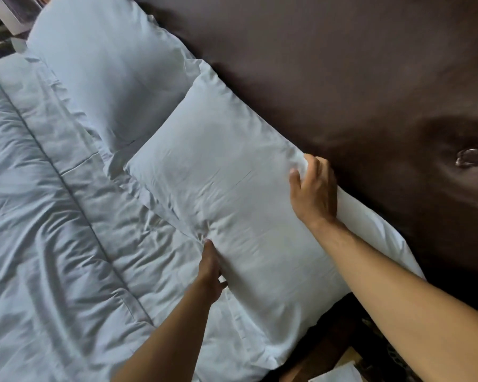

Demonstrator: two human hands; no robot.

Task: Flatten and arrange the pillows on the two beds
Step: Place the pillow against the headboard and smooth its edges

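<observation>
Against the dark brown padded headboard (342,78), the near white rectangular pillow (226,188) is gripped by the right hand (313,194) at its upper edge and pinched by the left hand (210,274) at its lower edge.

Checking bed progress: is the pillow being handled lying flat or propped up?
Lying flat: the near pillow rests on the bed, both hands, left and right, gripping its edges.

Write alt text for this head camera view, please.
Two bare hands grip the nearer white fabric pillow on a white-sheeted bed: the right hand at its edge by the dark brown padded headboard, the left hand opposite. A second white pillow lies beyond.
</observation>
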